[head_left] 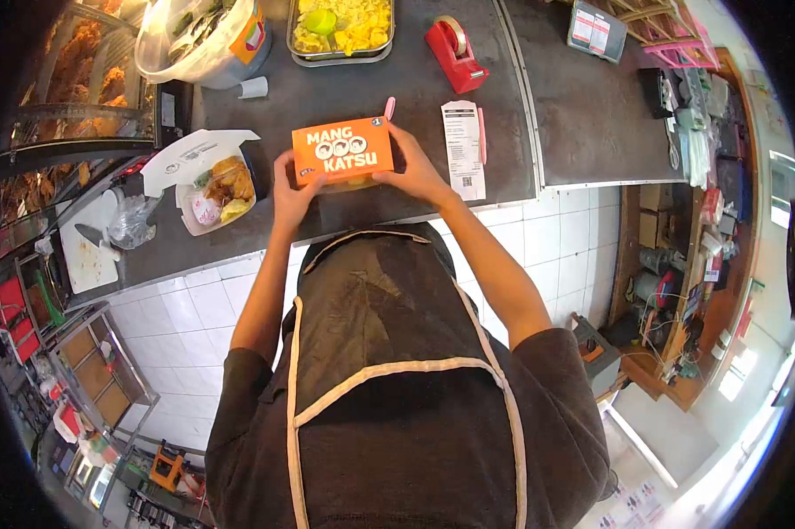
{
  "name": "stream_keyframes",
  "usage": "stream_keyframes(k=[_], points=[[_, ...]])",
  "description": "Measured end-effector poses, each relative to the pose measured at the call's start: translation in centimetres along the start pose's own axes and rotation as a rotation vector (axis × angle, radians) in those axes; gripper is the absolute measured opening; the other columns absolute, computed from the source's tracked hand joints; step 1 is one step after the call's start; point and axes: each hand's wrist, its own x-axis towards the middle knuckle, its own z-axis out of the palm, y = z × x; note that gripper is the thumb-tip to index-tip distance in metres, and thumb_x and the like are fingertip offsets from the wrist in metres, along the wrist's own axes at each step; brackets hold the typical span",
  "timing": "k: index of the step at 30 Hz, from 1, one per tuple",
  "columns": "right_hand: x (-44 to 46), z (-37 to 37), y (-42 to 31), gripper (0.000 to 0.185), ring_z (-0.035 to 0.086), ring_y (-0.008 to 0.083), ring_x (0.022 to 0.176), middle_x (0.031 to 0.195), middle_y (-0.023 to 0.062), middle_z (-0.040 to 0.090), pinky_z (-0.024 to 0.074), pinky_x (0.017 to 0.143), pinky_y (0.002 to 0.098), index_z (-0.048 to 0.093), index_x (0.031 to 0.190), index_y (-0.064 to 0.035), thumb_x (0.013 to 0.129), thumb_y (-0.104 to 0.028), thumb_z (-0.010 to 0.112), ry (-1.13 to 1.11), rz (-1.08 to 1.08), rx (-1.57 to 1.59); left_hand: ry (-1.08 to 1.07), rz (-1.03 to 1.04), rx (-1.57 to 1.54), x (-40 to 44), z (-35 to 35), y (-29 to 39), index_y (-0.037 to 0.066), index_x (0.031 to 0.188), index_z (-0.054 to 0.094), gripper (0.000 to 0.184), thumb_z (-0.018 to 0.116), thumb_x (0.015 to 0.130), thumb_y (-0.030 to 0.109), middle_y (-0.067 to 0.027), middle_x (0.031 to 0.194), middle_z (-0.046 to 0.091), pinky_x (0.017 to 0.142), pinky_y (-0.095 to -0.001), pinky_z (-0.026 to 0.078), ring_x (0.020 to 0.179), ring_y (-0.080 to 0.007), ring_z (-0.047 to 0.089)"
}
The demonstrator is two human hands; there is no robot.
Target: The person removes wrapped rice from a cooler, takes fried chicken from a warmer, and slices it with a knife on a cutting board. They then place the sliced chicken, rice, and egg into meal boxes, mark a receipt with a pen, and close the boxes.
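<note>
An orange takeaway box point(343, 148) printed "MANG KATSU" sits at the counter's front edge, between my two hands. My left hand point(293, 196) grips its left side and near corner, thumb at the front. On the right, my right hand point(413, 167) holds the other side with its thumb on the near edge. The lid lies over the top, and a bit of yellow shows under its front edge. A second takeaway box point(189, 208) stands open to the left, with fried food, a small wrapped packet and something yellow inside.
Behind are a metal tray of yellow food point(342, 55), a white tub point(205, 75) and a red tape dispenser point(456, 62). A receipt point(462, 150) and pink pen point(482, 137) lie right. A knife point(91, 236) rests on a white cutting board point(89, 264) at far left.
</note>
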Motion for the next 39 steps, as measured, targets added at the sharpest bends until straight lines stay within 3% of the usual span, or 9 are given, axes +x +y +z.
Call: stream_keyframes(k=[3,6,8,18,20,22,27,35,39], points=[[0.7,-0.3,-1.2,0.086,0.041,0.0302,0.131,0.141,0.0164,0.044,0.0319,0.109,0.0381,0.037,0.142,-0.0044,0.073,-0.033,0.079,0.023,0.013,-0.106,-0.049,0.095,0.058,1.5,0.0,3.6,0.001,0.14,0.037,0.079,0.08,0.076,0.022,-0.0156,0.131,0.048,0.1,-0.0338,0.041,0.119,-0.0224,0.049],[2.1,-1.4,-2.1,0.072,0.053,0.0272,0.12,0.127,0.0159,0.058,0.0386,0.103,0.0363,0.048,0.135,-0.0046,0.077,-0.036,0.076,0.045,0.011,-0.075,-0.086,0.064,0.087,1.5,-1.1,3.4,0.0,0.136,0.041,0.074,0.079,0.077,0.024,-0.0166,0.133,0.047,0.101,-0.0334,0.04,0.12,-0.0226,0.049],[2.5,-2.1,-3.9,0.073,0.057,0.0298,0.116,0.123,0.0212,0.059,0.0422,0.099,0.036,0.05,0.13,0.0002,0.079,-0.047,0.072,-0.031,0.215,0.047,-0.025,0.015,-0.022,1.8,-1.1,1.5,0.004,0.132,0.048,0.06,0.072,0.083,0.027,-0.0179,0.13,0.048,0.104,-0.036,0.036,0.122,-0.0265,0.046],[-1.5,-0.8,-2.2,0.074,0.04,0.0332,0.132,0.14,0.0199,0.044,0.0313,0.109,0.0399,0.038,0.141,-0.0066,0.084,-0.044,0.067,-0.076,0.148,0.105,0.175,-0.077,0.004,-4.8,1.9,3.6,0.007,0.133,0.045,0.054,0.066,0.088,0.029,-0.0211,0.133,0.042,0.105,-0.0418,0.034,0.123,-0.0339,0.041],[-1.8,-1.0,-2.0,0.066,0.043,0.0288,0.131,0.143,0.0182,0.042,0.0373,0.105,0.0356,0.041,0.14,-0.0055,0.085,-0.026,0.071,-0.103,0.04,-0.024,0.126,-0.066,0.134,-6.1,1.4,4.6,0.007,0.136,0.043,0.057,0.065,0.088,0.028,-0.0237,0.136,0.039,0.106,-0.0431,0.033,0.127,-0.0368,0.039],[-2.8,-1.4,-1.0,0.061,0.046,0.0312,0.128,0.141,0.0192,0.043,0.0389,0.104,0.0377,0.047,0.134,-0.0049,0.083,-0.025,0.072,-0.095,-0.034,-0.068,-0.07,-0.023,0.272,-6.9,0.8,4.0,0.007,0.141,0.038,0.064,0.065,0.088,0.031,-0.0294,0.143,0.031,0.109,-0.0445,0.03,0.134,-0.042,0.031],[-4.0,-0.8,-1.2,0.031,0.058,0.0327,0.115,0.137,0.0179,0.049,0.0512,0.089,0.0352,0.06,0.104,-0.0018,0.078,-0.011,0.075,0.056,-0.155,-0.126,-0.223,0.116,0.448,-6.0,-0.2,6.3,0.013,0.138,0.043,0.083,0.085,0.066,0.022,-0.0302,0.15,0.012,0.112,-0.0499,0.026,0.138,-0.0478,0.021],[-4.6,-0.3,-0.9,0.027,0.061,0.0321,0.11,0.135,0.0179,0.05,0.0535,0.085,0.0354,0.062,0.101,-0.0023,0.077,-0.007,0.074,0.105,-0.196,-0.145,-0.296,0.322,0.61,-3.2,-0.7,2.3,0.015,0.132,0.046,0.072,0.082,0.069,0.014,-0.0273,0.151,0.013,0.111,-0.0537,0.025,0.138,-0.0516,0.013],[-5.2,-0.4,-0.2,0.019,0.064,0.0314,0.103,0.135,0.017,0.051,0.0558,0.078,0.0337,0.064,0.095,-0.0033,0.077,-0.004,0.072,0.067,-0.259,-0.141,-0.462,0.375,0.781,-4.1,-1.5,4.5,0.025,0.143,0.038,0.078,0.078,0.076,0.029,-0.0263,0.153,0.008,0.111,-0.0609,0.018,0.139,-0.0544,0.005]])
